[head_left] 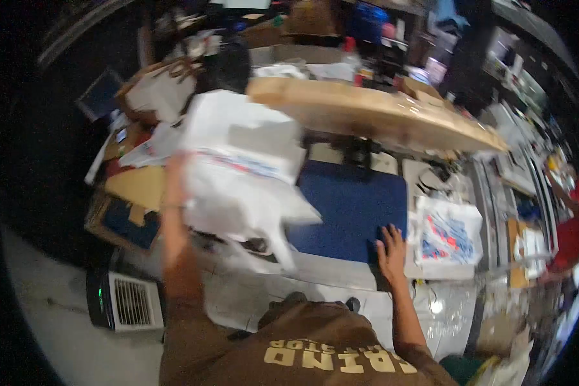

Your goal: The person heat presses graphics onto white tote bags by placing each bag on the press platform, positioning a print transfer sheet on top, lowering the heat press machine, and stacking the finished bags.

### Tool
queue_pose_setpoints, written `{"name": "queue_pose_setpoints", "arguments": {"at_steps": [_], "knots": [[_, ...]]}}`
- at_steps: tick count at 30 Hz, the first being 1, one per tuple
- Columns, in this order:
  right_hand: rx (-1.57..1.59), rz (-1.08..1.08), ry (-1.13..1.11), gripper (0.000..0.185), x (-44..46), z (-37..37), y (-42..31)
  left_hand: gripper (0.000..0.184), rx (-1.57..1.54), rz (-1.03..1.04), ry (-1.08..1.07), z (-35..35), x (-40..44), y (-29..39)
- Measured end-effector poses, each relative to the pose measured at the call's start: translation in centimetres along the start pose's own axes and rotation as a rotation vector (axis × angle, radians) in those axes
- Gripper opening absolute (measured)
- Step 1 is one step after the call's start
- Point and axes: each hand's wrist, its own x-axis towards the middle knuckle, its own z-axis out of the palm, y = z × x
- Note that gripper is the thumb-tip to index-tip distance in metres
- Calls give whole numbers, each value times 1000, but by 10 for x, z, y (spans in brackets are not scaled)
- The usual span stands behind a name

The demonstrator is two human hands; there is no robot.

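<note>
A white bag [238,174] with red and blue print is held up on the left, blurred by motion, with loose strap-like parts hanging at its lower end. My left hand [177,170] grips its left edge; the fingers are smeared and partly hidden. My right hand [391,254] rests with fingers apart on the lower right edge of a dark blue pad [357,206]. Just right of that hand, a second white piece with red and blue print [448,235] lies flat. The held bag covers the pad's left edge.
Behind the pad, a long brown cardboard-like slab [379,116] spans the table. Boxes with white cloth-like pieces [161,96] crowd the left side. A vented appliance [132,301] stands on the floor at lower left. Metal rails [489,199] and clutter line the right.
</note>
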Motion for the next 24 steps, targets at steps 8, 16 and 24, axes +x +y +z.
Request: {"name": "queue_pose_setpoints", "arguments": {"at_steps": [8,16,24], "knots": [[-107,-35,41,50,-11,11,3,46,-37,-709,35,-46,57,-233],[175,3,135,30,-12,-17,47,41,-13,-634,272,-11,82,-182],[14,203,384,15,17,-79,216,19,-961,-412,-987,-6,86,334]]}}
